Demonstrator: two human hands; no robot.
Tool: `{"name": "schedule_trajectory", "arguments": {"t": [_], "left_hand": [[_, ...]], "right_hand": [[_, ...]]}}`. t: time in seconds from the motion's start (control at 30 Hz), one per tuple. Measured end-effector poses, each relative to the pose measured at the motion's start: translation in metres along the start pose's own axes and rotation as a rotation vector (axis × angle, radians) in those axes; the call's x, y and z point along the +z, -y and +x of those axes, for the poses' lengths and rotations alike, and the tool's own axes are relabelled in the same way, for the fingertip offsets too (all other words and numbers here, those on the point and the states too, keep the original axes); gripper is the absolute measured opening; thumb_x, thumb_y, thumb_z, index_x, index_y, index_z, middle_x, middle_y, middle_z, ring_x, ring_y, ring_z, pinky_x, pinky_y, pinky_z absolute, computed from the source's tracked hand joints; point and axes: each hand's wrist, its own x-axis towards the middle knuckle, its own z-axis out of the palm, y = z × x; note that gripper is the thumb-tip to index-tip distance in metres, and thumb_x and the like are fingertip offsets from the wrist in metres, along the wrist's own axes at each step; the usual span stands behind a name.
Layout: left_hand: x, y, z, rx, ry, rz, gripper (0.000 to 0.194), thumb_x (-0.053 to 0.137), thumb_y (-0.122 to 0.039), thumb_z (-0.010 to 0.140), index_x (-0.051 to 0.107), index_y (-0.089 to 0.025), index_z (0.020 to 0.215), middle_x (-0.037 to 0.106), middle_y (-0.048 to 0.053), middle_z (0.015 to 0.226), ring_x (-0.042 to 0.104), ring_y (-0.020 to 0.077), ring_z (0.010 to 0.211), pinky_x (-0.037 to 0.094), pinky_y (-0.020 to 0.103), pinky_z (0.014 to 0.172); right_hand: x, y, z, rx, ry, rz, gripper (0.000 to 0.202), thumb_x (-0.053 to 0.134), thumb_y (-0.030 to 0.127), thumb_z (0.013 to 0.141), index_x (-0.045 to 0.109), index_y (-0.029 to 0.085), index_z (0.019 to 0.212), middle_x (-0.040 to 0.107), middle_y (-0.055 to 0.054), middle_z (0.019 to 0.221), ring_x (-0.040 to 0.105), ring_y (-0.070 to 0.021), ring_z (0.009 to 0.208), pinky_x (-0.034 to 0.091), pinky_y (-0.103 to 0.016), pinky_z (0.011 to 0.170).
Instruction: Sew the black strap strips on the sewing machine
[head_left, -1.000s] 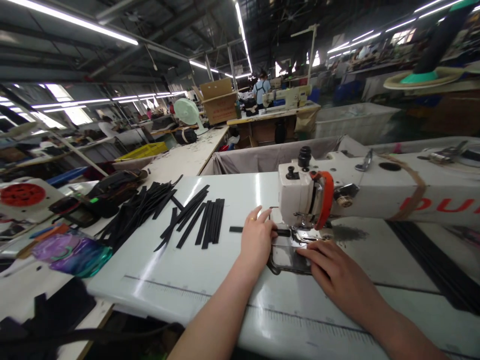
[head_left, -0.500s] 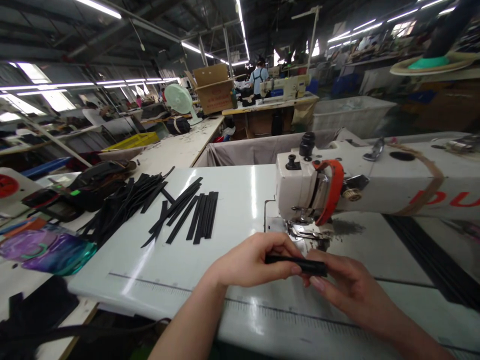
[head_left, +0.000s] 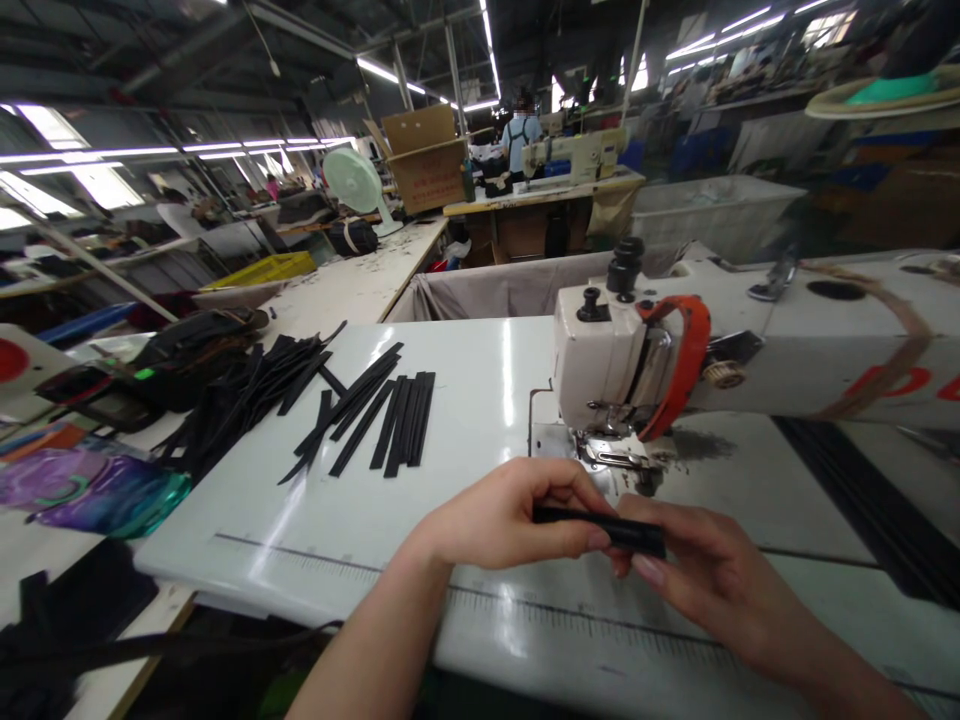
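Between my two hands is a short black fabric strip (head_left: 637,534), held just in front of the sewing machine's needle area. My left hand (head_left: 517,515) pinches its left part, thumb along the near side. My right hand (head_left: 701,560) grips the right end, with the thumb below and the fingers behind. The presser foot (head_left: 619,456) of the white sewing machine (head_left: 600,345) lies just beyond my fingers. Several cut black strips (head_left: 409,420) rest on the white machine table (head_left: 480,390) to the left.
A heap of black strips (head_left: 255,400) lies at the table's left edge, near a purple and teal pouch (head_left: 90,490). More long black strips (head_left: 862,500) lie under the machine arm on the right. A fan (head_left: 354,182) and a cardboard box (head_left: 424,165) stand farther back.
The view has shifted slightly. Both hands keep their hold on the black strip, with the right hand a little farther right in view. The strips on the table lie as before.
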Motion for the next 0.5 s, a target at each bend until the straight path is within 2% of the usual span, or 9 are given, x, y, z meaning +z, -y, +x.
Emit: {"name": "schedule_trajectory", "arguments": {"t": [0.3,0.4,0.5], "left_hand": [[-0.002,0.003,0.0,0.015,0.002,0.024,0.012,0.065,-0.018,0.086,0.06,-0.014,0.095,0.071,0.009,0.092,0.067,0.0161,0.087,0.05,0.026,0.078],[-0.004,0.006,0.0,0.018,-0.007,0.074,0.015,0.065,-0.022,0.086,0.061,-0.014,0.097,0.071,0.009,0.095,0.066,0.0175,0.089,0.051,0.027,0.079],[-0.006,0.012,0.004,0.053,-0.028,0.176,0.018,0.065,-0.026,0.086,0.062,-0.015,0.1,0.069,0.007,0.097,0.066,0.0181,0.091,0.051,0.028,0.082]], "right_hand": [[-0.002,0.005,0.004,0.025,0.015,-0.019,0.016,0.056,0.035,0.091,0.068,0.024,0.09,0.069,0.0,0.078,0.066,-0.0174,0.074,0.053,-0.027,0.069],[-0.001,0.008,0.008,0.042,-0.04,-0.064,0.024,0.055,0.042,0.091,0.07,0.025,0.084,0.069,-0.001,0.072,0.067,-0.0189,0.069,0.055,-0.027,0.066],[-0.001,-0.003,0.007,0.122,-0.133,-0.149,0.033,0.054,0.05,0.089,0.073,0.027,0.076,0.072,-0.005,0.072,0.07,-0.0233,0.07,0.058,-0.028,0.062]]}}
